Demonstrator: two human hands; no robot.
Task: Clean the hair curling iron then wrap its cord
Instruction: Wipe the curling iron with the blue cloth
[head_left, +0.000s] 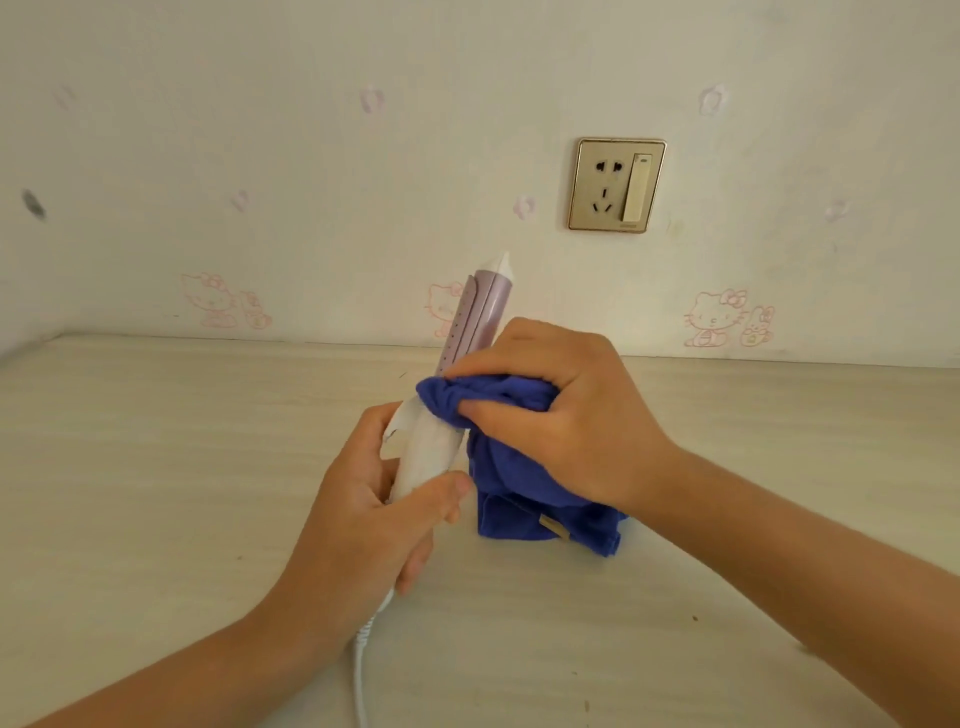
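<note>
Cord (358, 670): white; it left the handle's lower end below the left hand and ran down over the tabletop (156, 467) out of the bottom edge of view.
Left forearm: bare, it entered from the lower left and angled up toward the centre.
Left hand (363, 499): fingers curled round the white handle of the curling iron (478, 312), thumb laid across the handle's front.
Curling iron: held above the tabletop, nearly upright, leaning slightly right, with its pale purple barrel and white tip pointing up toward the wall (311, 156).
Right forearm: bare, it entered from the lower right.
Right hand (561, 400): knuckles up, its fingers and thumb bunched the blue cloth (519, 467) against the iron where barrel met handle.
Blue cloth: gathered under the fingers, the rest hanging below the palm, with a small tan tag near its lower hem.
Wall: a gold-framed socket (616, 185) with a switch sat up and right of the iron's tip; faint pink cartoon prints ran along the base.
</note>
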